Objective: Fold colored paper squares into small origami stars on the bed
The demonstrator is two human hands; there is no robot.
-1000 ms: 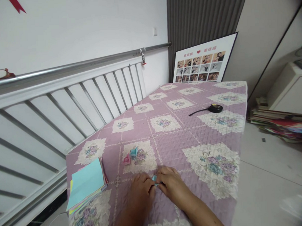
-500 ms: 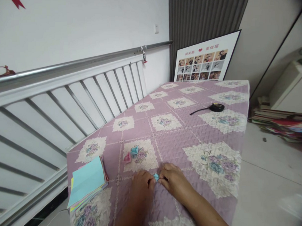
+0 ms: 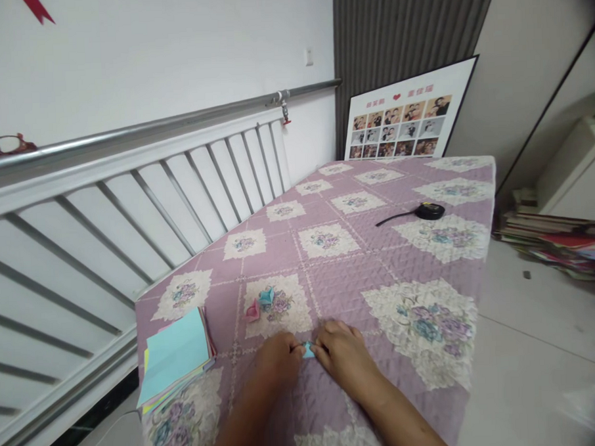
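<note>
A small folded piece of light blue paper [image 3: 308, 350] lies low over the tablecloth between my two hands. My left hand [image 3: 282, 356] pinches its left end, fingers curled. On the other end, the thumb and fingers of my right hand [image 3: 341, 350] are closed, partly hiding the paper. Just beyond my hands sit a pink folded paper piece [image 3: 253, 310] and a blue folded paper piece [image 3: 266, 295], side by side. To the left rests a stack of coloured paper sheets [image 3: 175, 353] with a light blue sheet on top.
The table wears a purple floral quilted cloth [image 3: 337, 280]. A black tape measure [image 3: 429, 210] with its strap lies toward the far right. Along the left runs a white radiator [image 3: 178, 208] under a metal pipe. A photo board [image 3: 411, 113] leans behind the table.
My left hand has turned slightly and its fingers have curled more at the blue paper. More of the paper's near side shows now. The right hand has hardly moved.
</note>
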